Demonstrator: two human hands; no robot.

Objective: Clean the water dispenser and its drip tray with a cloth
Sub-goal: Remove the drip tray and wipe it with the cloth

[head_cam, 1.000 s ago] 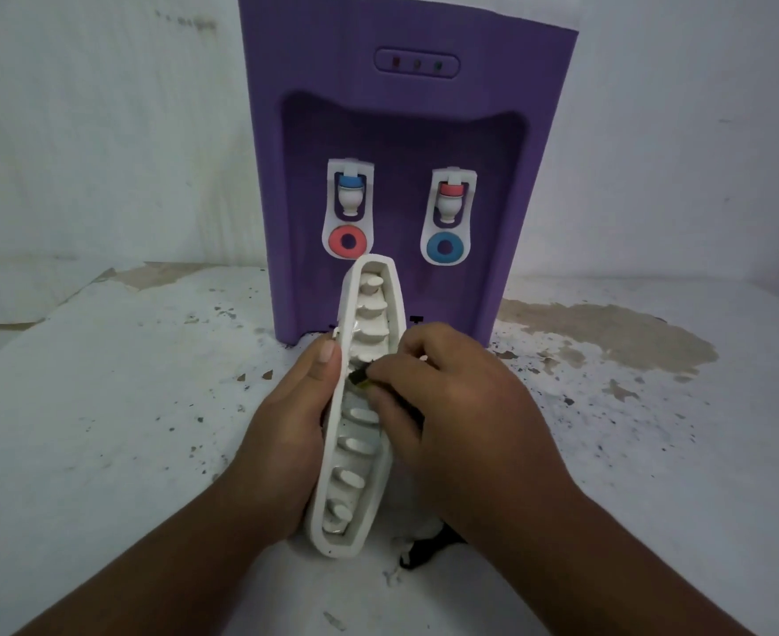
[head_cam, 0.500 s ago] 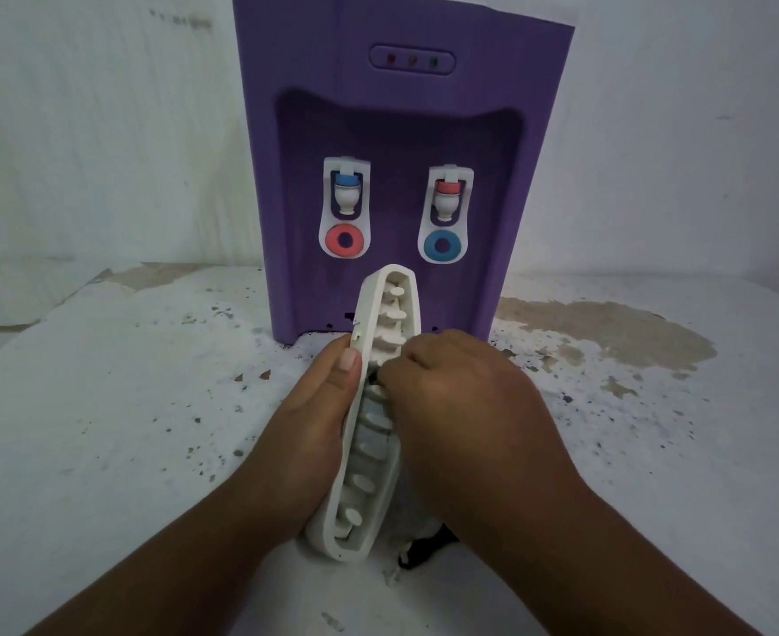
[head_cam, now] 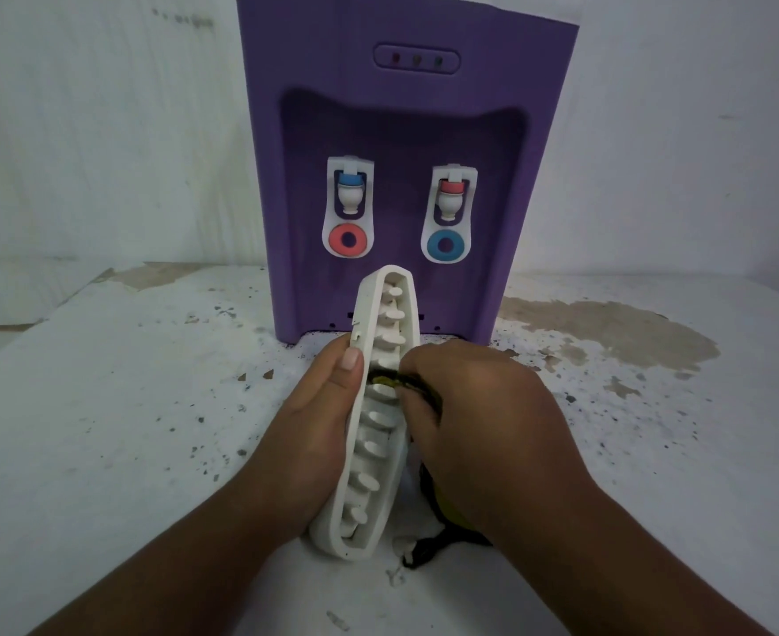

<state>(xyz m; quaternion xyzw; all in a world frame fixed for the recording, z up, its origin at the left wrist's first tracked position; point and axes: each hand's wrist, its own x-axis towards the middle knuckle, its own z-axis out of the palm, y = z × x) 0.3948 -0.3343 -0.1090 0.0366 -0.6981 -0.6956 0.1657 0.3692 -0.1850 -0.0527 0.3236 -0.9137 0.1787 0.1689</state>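
Drip tray (head_cam: 364, 323), on edge, at six o'clock from the purple water dispenser (head_cam: 406, 107). Left hand (head_cam: 316, 433) curls round its rim; right hand (head_cam: 488, 433) pinches a dark, possibly yellow-edged cloth (head_cam: 385, 377) among the pegs (head_cam: 394, 335). Tray-wiping step; next, probably the pegs toward twelve o'clock.

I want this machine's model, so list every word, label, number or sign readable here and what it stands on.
No text can be read in this view.
water dispenser: no brand or number on its purple front; the small dark marks at its bottom edge are too small to read.
indicator panel: three coloured dots, no lettering.
drip tray and cloth: no marking visible.
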